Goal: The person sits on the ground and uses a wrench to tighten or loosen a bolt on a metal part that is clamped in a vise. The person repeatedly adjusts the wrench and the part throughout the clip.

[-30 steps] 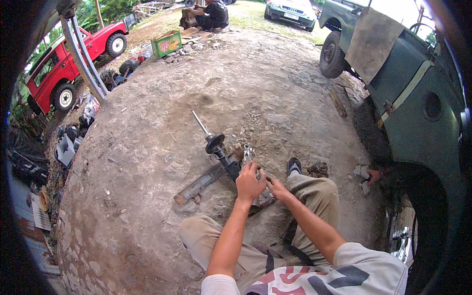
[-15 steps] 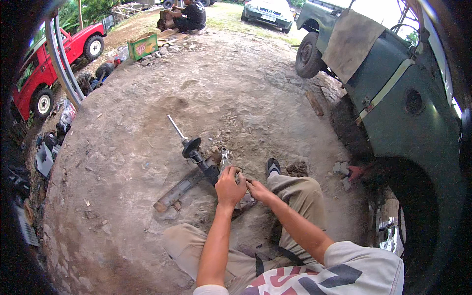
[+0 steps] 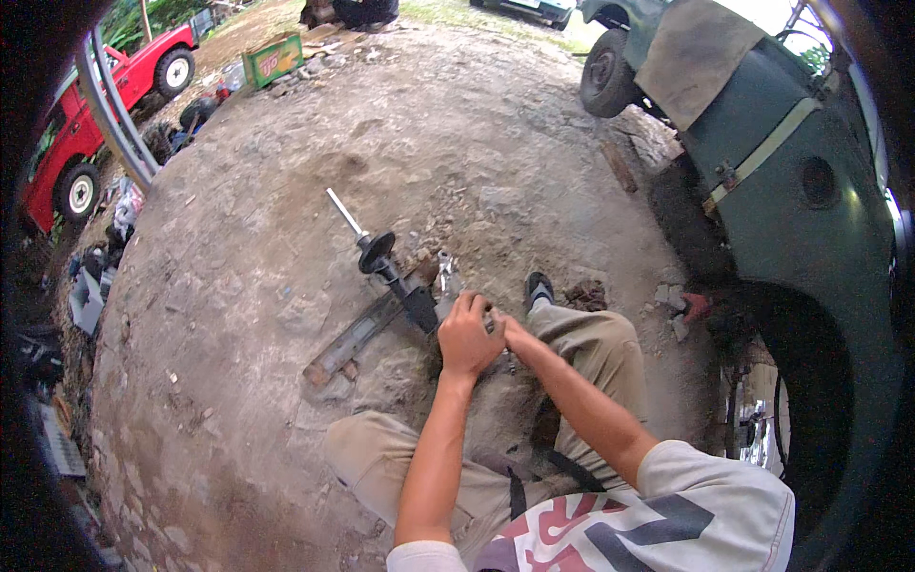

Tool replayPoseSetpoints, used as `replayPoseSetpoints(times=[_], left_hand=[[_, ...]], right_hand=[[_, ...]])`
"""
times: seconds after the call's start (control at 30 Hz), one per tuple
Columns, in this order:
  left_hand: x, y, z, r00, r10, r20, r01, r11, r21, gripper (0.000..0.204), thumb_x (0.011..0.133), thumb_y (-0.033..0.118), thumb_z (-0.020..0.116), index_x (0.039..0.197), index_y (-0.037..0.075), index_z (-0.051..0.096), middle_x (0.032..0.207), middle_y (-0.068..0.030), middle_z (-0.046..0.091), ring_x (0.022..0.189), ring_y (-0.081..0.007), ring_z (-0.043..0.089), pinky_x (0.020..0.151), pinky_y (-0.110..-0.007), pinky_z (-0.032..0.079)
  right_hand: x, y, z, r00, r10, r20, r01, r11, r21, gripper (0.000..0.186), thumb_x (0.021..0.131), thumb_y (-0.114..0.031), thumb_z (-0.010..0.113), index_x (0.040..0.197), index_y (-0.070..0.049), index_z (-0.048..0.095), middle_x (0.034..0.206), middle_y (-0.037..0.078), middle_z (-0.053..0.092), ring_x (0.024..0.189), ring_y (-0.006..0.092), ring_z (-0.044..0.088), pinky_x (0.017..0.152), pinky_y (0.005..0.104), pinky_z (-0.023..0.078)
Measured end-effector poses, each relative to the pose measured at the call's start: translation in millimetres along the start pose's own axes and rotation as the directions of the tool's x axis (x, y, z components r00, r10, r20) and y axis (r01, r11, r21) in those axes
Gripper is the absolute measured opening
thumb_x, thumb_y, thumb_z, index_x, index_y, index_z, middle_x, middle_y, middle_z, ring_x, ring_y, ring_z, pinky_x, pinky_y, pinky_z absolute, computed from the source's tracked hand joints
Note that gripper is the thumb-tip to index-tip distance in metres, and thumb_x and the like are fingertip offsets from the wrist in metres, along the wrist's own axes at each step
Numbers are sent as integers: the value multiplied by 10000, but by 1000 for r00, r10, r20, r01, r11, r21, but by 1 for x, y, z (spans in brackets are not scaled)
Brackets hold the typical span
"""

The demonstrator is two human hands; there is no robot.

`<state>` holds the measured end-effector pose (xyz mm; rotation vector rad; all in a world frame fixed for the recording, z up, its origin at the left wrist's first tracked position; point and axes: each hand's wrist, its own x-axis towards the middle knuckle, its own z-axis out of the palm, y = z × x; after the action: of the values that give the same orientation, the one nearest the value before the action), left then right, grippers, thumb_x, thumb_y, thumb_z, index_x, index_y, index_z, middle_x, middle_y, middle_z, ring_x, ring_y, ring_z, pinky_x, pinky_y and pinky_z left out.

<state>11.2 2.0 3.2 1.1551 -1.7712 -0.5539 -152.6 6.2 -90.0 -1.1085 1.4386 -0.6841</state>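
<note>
A shock absorber strut (image 3: 389, 272) with a bare silver rod and a round dark plate lies slanted across a rusty metal bar (image 3: 355, 336) on the ground. At the strut's lower end my left hand (image 3: 471, 334) is closed, fingers curled downward. My right hand (image 3: 518, 336) meets it from the right, also closed and partly covered by the left. What either hand grips is hidden between them. A shiny metal tool (image 3: 446, 271), perhaps a wrench, sticks up just beyond my left fingers. My bent legs lie to both sides of the work.
A dark green vehicle (image 3: 820, 238) with a large wheel opening stands close on the right. Behind the strut lies loose rubble (image 3: 457, 214). At far left are a metal post (image 3: 112, 114), a red vehicle (image 3: 95, 133) and scattered scrap. A green box (image 3: 273, 61) sits beyond.
The view has tilted down and shifted, so the scene sits differently in the picture. Both hands stay together at the strut's lower end, my left hand now covering more of the right.
</note>
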Motion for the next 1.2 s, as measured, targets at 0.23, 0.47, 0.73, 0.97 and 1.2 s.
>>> replayPoseSetpoints(times=[0.23,0.47,0.73,0.97,1.2], left_hand=[[-11,-5,-3,999,39,10,-40,998,48,248,768,182,633,966,34,608,1052,-156,613,952,-349,623,780,-429,523],[-10,-9,-5,997,-76,-33,72,991,-117,324,827,154,581,1117,17,537,1100,-201,601,984,-408,605,812,-445,509],[-31,-8,-9,990,-116,83,130,972,-197,460,893,135,447,1316,-20,354,1230,-231,510,1133,-349,544,1008,-410,403],[-29,7,7,996,-46,70,53,994,-100,419,904,158,437,1276,-33,426,1223,-198,507,1154,-332,519,1026,-411,381],[-21,21,18,988,-149,34,152,983,-102,405,898,134,443,1263,-40,430,1219,-207,514,1158,-318,516,1033,-406,369]], right_hand=[[-25,-24,21,983,6,-186,2,999,46,559,981,-486,427,1198,-4,608,1125,123,641,1027,206,572,899,363,449],[-6,17,-11,979,-146,-141,125,981,-148,488,1013,-389,367,1244,-9,567,1064,227,665,1015,302,633,887,399,455],[-14,-50,31,993,14,-113,-39,974,-221,455,1001,-339,353,1320,-47,494,1139,295,596,1081,459,553,925,487,440],[-11,-39,16,993,65,-100,-86,973,-215,446,995,-332,349,1328,-68,484,1078,301,611,1024,473,570,884,530,443],[-21,-44,19,972,-81,-219,48,988,-150,402,992,-303,366,1177,-12,572,1050,295,621,983,478,581,857,540,452]])
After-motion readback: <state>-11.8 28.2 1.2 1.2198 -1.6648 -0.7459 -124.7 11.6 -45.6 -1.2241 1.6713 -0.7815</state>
